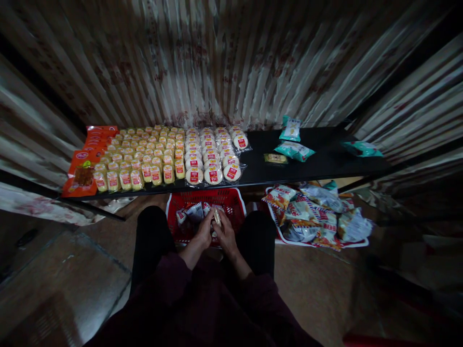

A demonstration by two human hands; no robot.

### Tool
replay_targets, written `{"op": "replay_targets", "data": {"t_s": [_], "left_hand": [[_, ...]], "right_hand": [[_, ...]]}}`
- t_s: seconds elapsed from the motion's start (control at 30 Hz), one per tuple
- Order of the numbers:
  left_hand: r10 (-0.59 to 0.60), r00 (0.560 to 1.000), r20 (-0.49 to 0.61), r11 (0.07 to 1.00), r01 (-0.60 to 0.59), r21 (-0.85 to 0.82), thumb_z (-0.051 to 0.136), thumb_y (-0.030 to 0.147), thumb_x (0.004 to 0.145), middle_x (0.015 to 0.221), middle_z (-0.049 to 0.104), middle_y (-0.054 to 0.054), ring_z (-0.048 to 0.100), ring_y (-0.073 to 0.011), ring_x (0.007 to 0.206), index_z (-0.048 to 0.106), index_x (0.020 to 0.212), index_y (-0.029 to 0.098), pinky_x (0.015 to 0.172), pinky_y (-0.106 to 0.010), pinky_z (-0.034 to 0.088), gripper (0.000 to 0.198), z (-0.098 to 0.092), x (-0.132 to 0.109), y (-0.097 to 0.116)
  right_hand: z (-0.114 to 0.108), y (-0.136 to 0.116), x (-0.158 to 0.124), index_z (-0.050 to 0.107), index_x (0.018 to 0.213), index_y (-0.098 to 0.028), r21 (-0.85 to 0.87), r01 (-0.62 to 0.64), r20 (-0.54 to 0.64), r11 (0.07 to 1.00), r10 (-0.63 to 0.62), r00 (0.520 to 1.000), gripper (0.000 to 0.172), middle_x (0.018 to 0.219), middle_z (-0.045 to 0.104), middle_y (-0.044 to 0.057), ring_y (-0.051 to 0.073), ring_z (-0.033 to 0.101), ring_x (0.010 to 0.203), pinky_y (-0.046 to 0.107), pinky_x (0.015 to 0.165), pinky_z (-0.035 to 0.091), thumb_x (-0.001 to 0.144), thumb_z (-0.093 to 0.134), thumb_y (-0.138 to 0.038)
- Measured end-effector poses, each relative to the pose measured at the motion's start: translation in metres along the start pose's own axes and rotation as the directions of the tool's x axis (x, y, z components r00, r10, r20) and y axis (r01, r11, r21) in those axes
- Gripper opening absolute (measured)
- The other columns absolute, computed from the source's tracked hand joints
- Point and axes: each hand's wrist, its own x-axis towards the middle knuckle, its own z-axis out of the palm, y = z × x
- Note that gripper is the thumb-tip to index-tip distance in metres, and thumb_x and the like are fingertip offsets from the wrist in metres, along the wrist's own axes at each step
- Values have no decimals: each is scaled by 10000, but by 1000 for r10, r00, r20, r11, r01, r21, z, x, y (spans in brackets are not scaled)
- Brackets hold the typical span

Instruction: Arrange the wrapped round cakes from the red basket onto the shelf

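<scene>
Both my hands meet over a red plastic basket [231, 198] that stands on the floor between my knees. My left hand [203, 232] and my right hand [225, 232] are closed together around a small pale wrapped snack [217, 216]. Several more wrapped packets [191, 212] lie inside the basket. On the black shelf [318, 159] in front of me lie rows of round wrapped cakes [213, 156] and rows of small yellow packets [144, 156]. Orange packets [83, 168] line the shelf's left end.
A few green-and-white packets [293, 150] and one small yellow packet [275, 158] lie on the shelf's right part, another green one [361, 149] at its far right. A second basket heaped with snack bags [318, 217] stands on the floor at the right. A striped curtain [217, 58] hangs behind.
</scene>
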Motion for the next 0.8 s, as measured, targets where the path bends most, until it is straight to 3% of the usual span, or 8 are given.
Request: {"op": "replay_targets", "data": {"t_s": [0.17, 0.27, 0.5, 0.67, 0.8], "left_hand": [[-33, 999, 4, 997, 33, -72, 676, 465, 749, 907, 707, -48, 646, -174, 893, 681, 933, 154, 808, -241, 484, 361, -6, 0, 1], [-75, 997, -22, 989, 72, -127, 603, 503, 797, 906, 701, -50, 645, -161, 822, 666, 987, 154, 756, -252, 495, 403, -11, 3, 4], [-145, 989, 23, 961, 146, -236, 446, 473, 895, 816, 697, -69, 643, -168, 737, 653, 988, 129, 703, -279, 513, 412, -17, 3, 18], [-124, 992, 22, 984, 126, -129, 498, 554, 845, 902, 708, -97, 658, -225, 857, 649, 1044, 135, 744, -320, 527, 488, -16, 1, 18], [-128, 989, 77, 970, 141, -198, 457, 477, 888, 904, 707, -96, 656, -210, 884, 658, 991, 124, 789, -307, 521, 420, -13, 0, 17]], "right_hand": [[3, 0, -5, 440, 1378, -231, -119, 35, 67, 992, -27, 997, 636, 1470, 393, 74, 261, 305, 1380, 471, 1137, 240, 803, 565, -472], [0, -3, -7, 482, 1347, -249, -82, 67, 92, 994, -60, 994, 571, 1474, 387, 67, 259, 310, 1378, 471, 1134, 245, 833, 528, -495], [-8, -6, -6, 624, 1159, -216, -2, 64, -84, 998, -63, 994, 392, 1320, 538, 110, 244, 494, 1228, 438, 1052, 384, 841, 530, -425], [-8, -7, -5, 622, 1112, -208, -104, 140, -148, 985, -154, 977, 331, 1218, 568, 115, 234, 522, 1165, 439, 1018, 412, 835, 527, -365], [-11, -7, -5, 646, 1074, -195, -234, 123, -198, 965, -171, 965, 330, 1156, 557, 129, 248, 538, 1096, 431, 945, 463, 810, 541, -363]]}}
